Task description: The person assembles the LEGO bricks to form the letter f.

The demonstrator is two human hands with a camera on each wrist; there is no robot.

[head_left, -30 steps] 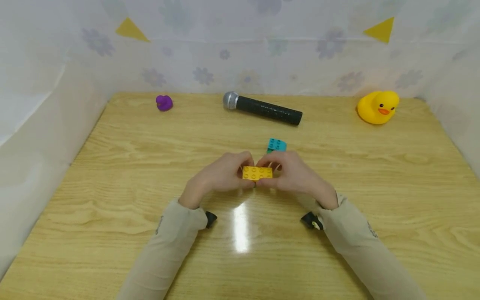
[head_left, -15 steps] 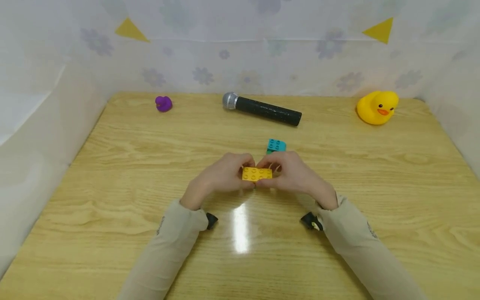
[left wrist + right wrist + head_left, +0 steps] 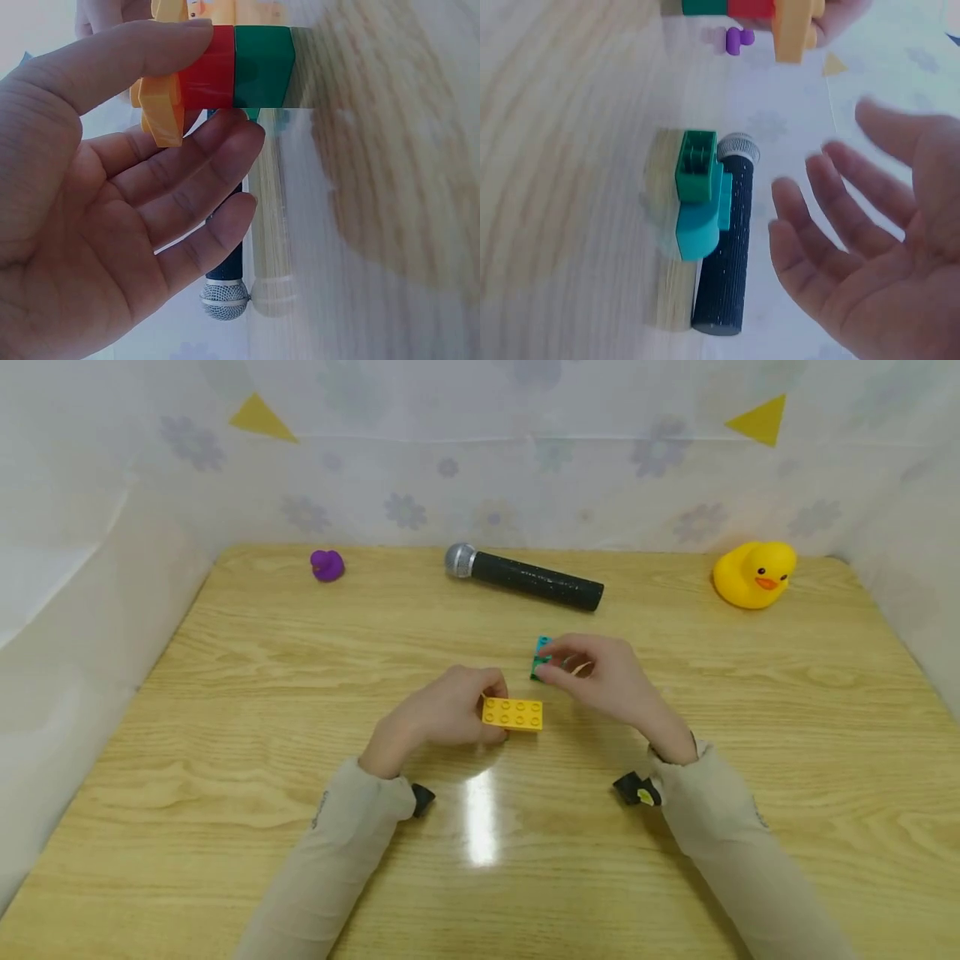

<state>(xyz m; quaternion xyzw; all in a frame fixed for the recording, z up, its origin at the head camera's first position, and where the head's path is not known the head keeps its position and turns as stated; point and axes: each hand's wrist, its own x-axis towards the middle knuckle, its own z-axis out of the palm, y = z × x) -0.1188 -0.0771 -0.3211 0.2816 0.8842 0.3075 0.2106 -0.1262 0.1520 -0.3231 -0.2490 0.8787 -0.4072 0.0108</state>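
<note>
My left hand (image 3: pixel 448 708) grips a stack of toy building bricks by its left end, thumb and fingers on opposite sides. A studded yellow brick (image 3: pixel 513 713) tops the stack; the left wrist view shows a red brick (image 3: pixel 210 71) under it and a green brick (image 3: pixel 264 67) lowest, at the tabletop. My right hand (image 3: pixel 606 681) hovers beside a second pair of bricks, one teal (image 3: pixel 699 231) and one green (image 3: pixel 696 169), joined together. Its fingers (image 3: pixel 829 244) are spread and loosely bent, apart from that pair. In the head view they partly hide it.
Behind the bricks lies a black microphone (image 3: pixel 536 582) with a silver head. A small purple duck (image 3: pixel 327 566) sits at the back left, a larger yellow duck (image 3: pixel 753 577) at the back right. A flowered white curtain (image 3: pixel 495 468) encloses the wooden table (image 3: pixel 225 718).
My right hand has let go of the yellow-topped stack and moved right and away from me, to the teal and green bricks. The left hand has stayed in place with the stack.
</note>
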